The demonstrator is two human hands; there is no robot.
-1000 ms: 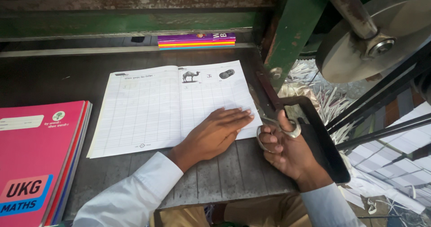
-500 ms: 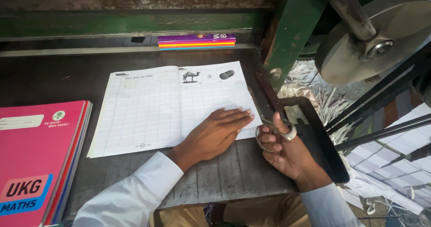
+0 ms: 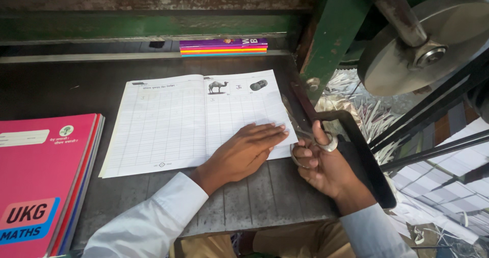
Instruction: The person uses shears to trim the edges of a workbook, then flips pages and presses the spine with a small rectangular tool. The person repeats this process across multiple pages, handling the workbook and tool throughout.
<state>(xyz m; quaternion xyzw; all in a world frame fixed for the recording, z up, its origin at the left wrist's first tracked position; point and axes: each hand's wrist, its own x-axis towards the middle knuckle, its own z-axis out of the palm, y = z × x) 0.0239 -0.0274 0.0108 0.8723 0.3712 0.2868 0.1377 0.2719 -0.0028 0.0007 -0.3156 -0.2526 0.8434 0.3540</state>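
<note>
1. An open ruled workbook [image 3: 193, 123] is pinned flat to the dark metal tabletop [image 3: 254, 202] by the left hand [image 3: 242, 153], which is laid palm down, fingers spread out and closed on nothing, across the lower right corner of the right-hand page.
2. A pair of metal scissors [image 3: 305, 135] is gripped by the right hand [image 3: 326, 169], thumb and fingers passed through the loops and closed on them; the blades are seen at the right edge of the page, just beside the left fingertips.
3. The two hands are held close together, side by side, and whether they touch cannot be told.
4. A small camel drawing and a dark round object are printed at the top of the right-hand page, beyond the left hand.
5. A stack of pink-covered books [image 3: 43, 181] is seen well to the left of the left hand, at the tabletop's near edge.
6. A thin pile of striped multicoloured books [image 3: 223, 47] is lodged beyond both hands, under the green machine frame [image 3: 333, 39].
7. A grey metal wheel [image 3: 423, 44] is mounted up and to the right of the right hand, with paper trimmings [image 3: 356, 110] heaped beneath it
</note>
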